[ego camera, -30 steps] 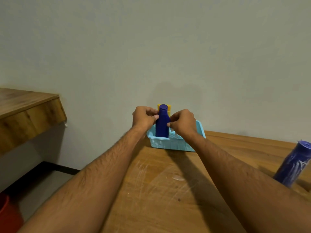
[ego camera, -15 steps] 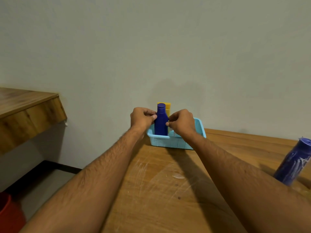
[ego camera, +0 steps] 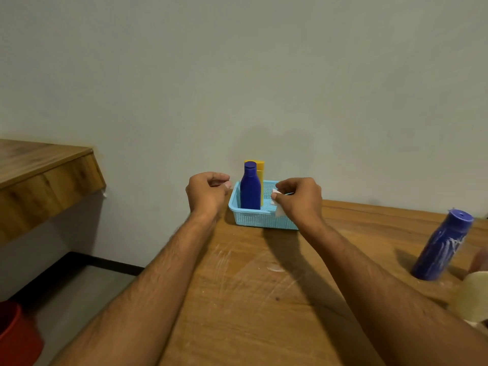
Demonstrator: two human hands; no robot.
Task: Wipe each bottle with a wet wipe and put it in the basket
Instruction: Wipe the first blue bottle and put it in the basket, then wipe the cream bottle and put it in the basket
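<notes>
Blue plastic marks the landmark: the basket (ego camera: 260, 220) at the wooden table's (ego camera: 250, 299) far edge. Left of the basket, the left hand (ego camera: 207, 195) hovers with fingers curled, holding nothing. Inside the basket the dark blue bottle (ego camera: 250, 190) stands upright, apart from both hands, a yellow bottle (ego camera: 260, 171) behind it. At the basket's right side, the right hand (ego camera: 299, 200) pinches a white wet wipe (ego camera: 278, 208). Far right of the basket stands another blue bottle (ego camera: 442, 245).

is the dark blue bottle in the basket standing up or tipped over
Upright. The dark blue bottle stands in the light blue basket, cap on top, in front of the yellow bottle; neither hand touches it.
</notes>
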